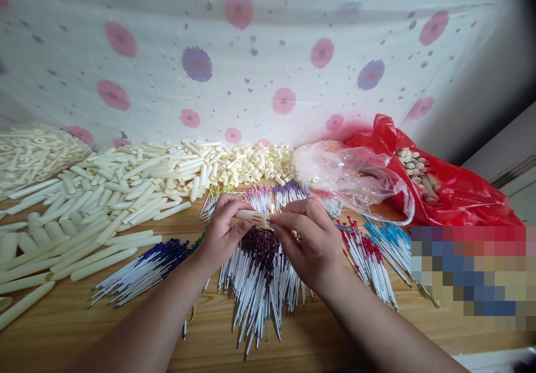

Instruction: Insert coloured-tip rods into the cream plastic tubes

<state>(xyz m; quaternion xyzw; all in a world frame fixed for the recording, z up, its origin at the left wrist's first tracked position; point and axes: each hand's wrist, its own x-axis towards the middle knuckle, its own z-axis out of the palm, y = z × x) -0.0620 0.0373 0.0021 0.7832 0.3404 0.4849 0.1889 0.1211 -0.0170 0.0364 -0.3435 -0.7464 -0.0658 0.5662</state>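
Note:
My left hand and my right hand meet over the middle of the wooden table. Between them they pinch a cream pen barrel, held level, the left fingers round its left end and the right fingertips at its right end, where thin refills stick out. Under the hands lies a pile of white pen refills with dark purple tips. A bundle of blue-tipped refills lies to the left, red-tipped refills and light-blue-tipped refills to the right.
Cream pen barrels lie heaped across the left and back of the table, small cream parts behind the hands. A clear plastic bag and a red bag with parts sit at the right. A flowered cloth hangs behind.

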